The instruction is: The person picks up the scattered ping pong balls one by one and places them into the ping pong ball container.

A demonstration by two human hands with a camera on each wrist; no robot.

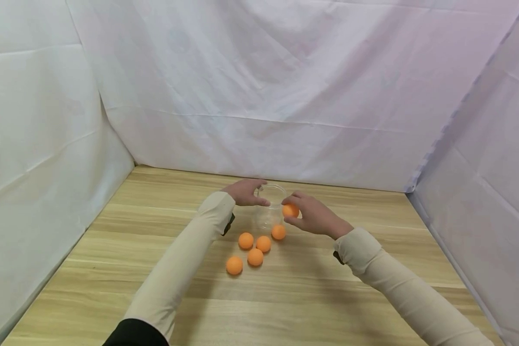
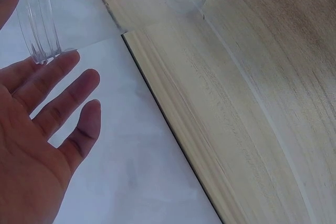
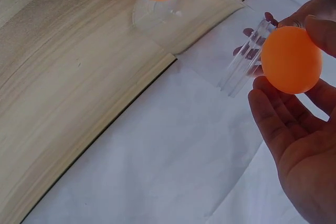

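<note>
Fingers [image 3: 315,30] of the right hand [image 1: 313,217] pinch one orange ball [image 1: 290,210] by the clear jar [image 1: 270,206], the left hand [image 1: 244,192] holds its rim, and five balls [image 1: 255,257] wait on the surface [image 1: 311,298].

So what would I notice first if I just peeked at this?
Probably the orange ball pinched in the right hand, right beside the clear jar at mid-table. The left hand holds the jar's rim, and five more orange balls sit clustered on the wooden table just in front.
</note>
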